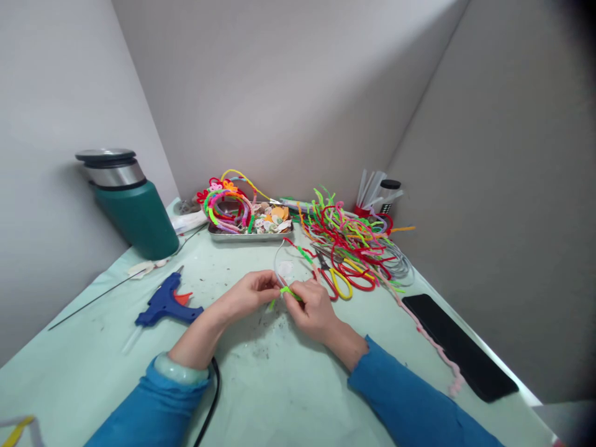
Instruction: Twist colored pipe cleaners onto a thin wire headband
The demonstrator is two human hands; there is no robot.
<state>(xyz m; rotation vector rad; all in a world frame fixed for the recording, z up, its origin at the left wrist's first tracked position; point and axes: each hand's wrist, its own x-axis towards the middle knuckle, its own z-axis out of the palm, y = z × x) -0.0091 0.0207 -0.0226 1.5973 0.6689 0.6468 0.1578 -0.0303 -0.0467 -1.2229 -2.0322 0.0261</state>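
A thin hoop-shaped band (278, 253) stands up between my hands. Its far part is wrapped in red, green and pink pipe cleaner, and a stretch nearer my left hand is bare grey. My left hand (254, 293) is closed, pinching the band near its lower end. Fingers curled, my right hand (313, 308) grips a bright green pipe cleaner (287, 290) against the band, touching the left fingertips. A short green tail hangs below the fingers. Just beyond my right hand lie scissors with yellow handles (343, 285) and scissors with red handles (365, 284).
A blue glue gun (167, 304) lies left of my hands, near a green bottle (135, 214). Behind, a metal tray (251, 237) holds finished bands and cut scraps. A pipe cleaner heap (344, 226) lies back right; a black phone (459, 347) is along the right edge.
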